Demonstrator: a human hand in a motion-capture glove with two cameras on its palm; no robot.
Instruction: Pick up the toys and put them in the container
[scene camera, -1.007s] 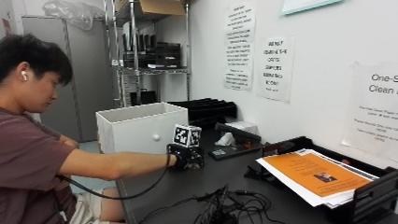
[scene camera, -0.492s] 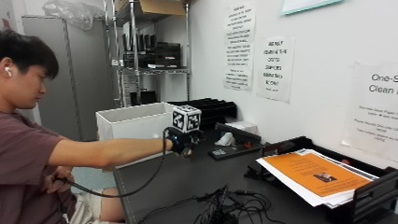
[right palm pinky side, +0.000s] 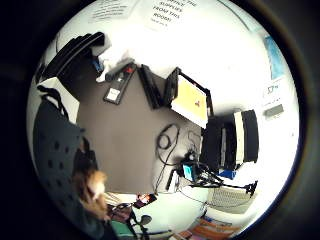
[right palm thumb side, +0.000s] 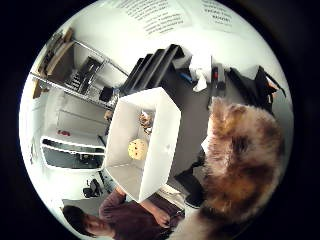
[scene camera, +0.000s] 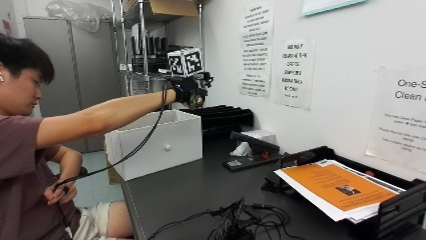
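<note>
Toy in hand: I am seeing a furry brown-and-white toy (right palm thumb side: 242, 155) sitting close against the palm; from the outside view it is showing only as a small brown patch under the glove.
Right hand (scene camera: 188, 90): I am watching it hanging raised in the air above the white container (scene camera: 160, 145), arm stretched out, fingers curling round the furry toy.
Container: it is standing open-topped at the near end of the dark worktop (scene camera: 193, 185), a round knob facing me.
Toys inside: a round yellowish toy (right palm thumb side: 137, 148) is lying on the container floor, and a smaller brownish one (right palm thumb side: 146, 120) is lying near the far wall.
Other hand (scene camera: 60, 192): bare, it is resting down by the lap.
Around: an orange sheet (scene camera: 333, 182) is lying on a black paper tray, and a tangle of black cables (scene camera: 229, 225) is lying on the worktop.
</note>
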